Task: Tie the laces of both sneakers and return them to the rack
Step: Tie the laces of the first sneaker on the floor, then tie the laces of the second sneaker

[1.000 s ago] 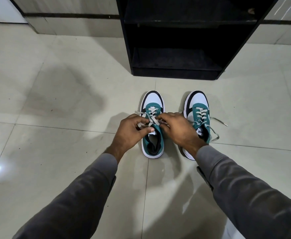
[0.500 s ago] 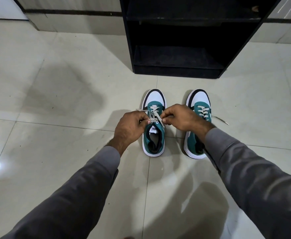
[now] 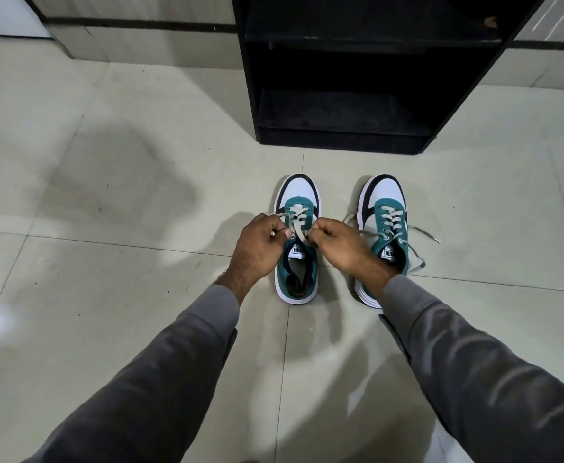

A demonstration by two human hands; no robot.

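A pale tiled floor (image 3: pixel 107 262) fills most of the view, with dark grout lines crossing it and a bright spot of reflected light at the near left edge. At the far side, right of centre, stands a black rack (image 3: pixel 250 78) with open shelves; its bottom shelf is bare as far as the dim light shows. Behind it runs a light wall base with a dark strip.

Two grey sleeves (image 3: pixel 173 362) reach in from the near edge toward the middle of the floor. In front of the rack, apart from it, two teal, white and black sneakers sit side by side on the floor, toes pointing away.

The left sneaker (image 3: pixel 296 282) lies between the hands. The left hand (image 3: pixel 257 248) is curled closed, pinching a grey lace (image 3: pixel 299 233) at the shoe's left side, with a loop of lace showing above the knuckles. The right hand (image 3: pixel 340 245) is also closed, its fingertips pinching the lace over the tongue. The two hands are near each other, almost touching above the eyelets.

The right sneaker (image 3: pixel 386 208) stands just right of the right hand, whose wrist covers its heel. Its laces (image 3: pixel 421 233) are untied, the loose ends trailing on the floor to either side.
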